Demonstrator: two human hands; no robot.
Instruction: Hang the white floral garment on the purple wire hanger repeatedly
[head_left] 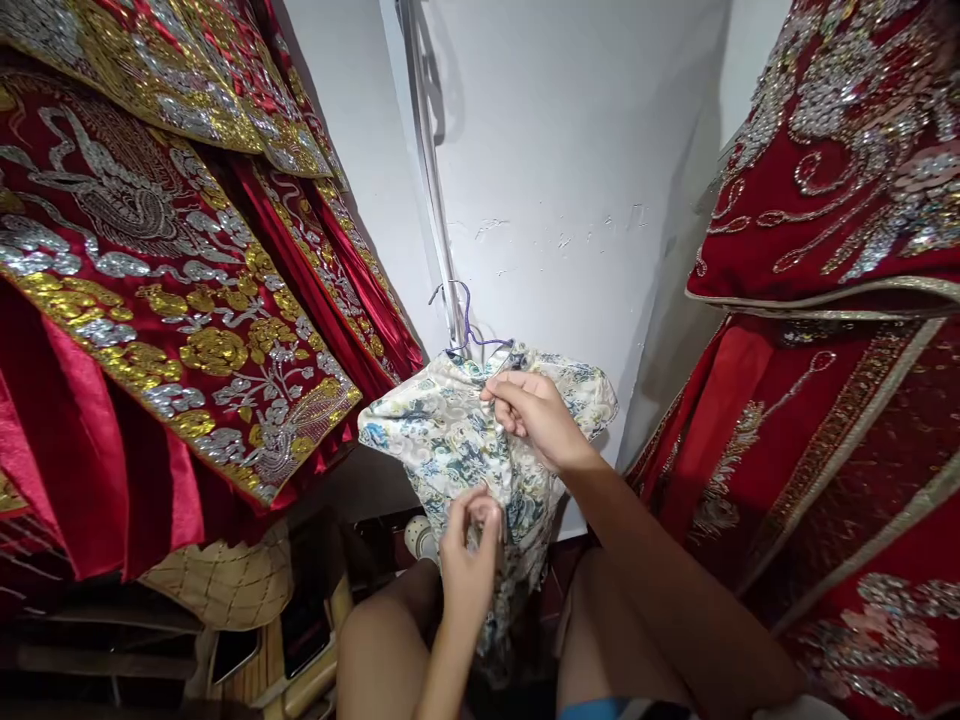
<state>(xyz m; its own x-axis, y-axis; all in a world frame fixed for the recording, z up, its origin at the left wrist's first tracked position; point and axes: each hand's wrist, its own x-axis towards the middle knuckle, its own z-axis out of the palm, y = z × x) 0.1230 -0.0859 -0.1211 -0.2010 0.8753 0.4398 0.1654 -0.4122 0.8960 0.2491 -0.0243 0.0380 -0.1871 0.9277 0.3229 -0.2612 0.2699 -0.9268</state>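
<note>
A short-sleeved floral garment (450,440), a shirt or a dress, hangs in front of me on a purple hanger (468,318). White, blue and green patterns cover it, and a placket runs down its front. Just below the collar, my right hand (531,415) pinches the front edge between thumb and fingers. Lower on the same front, the thumb and fingers of my left hand (471,540) are closed together at the cloth. Both hands hide parts of the placket. The garment's lower end falls into shadow between my knees.
Red gowns with gold and silver embroidery (217,350) hang at left, and beaded red gowns (825,220) at right. A metal pole (427,150) stands against the white wall (570,120). At lower left are a quilted tan item (232,580) and a phone (234,655) on wood.
</note>
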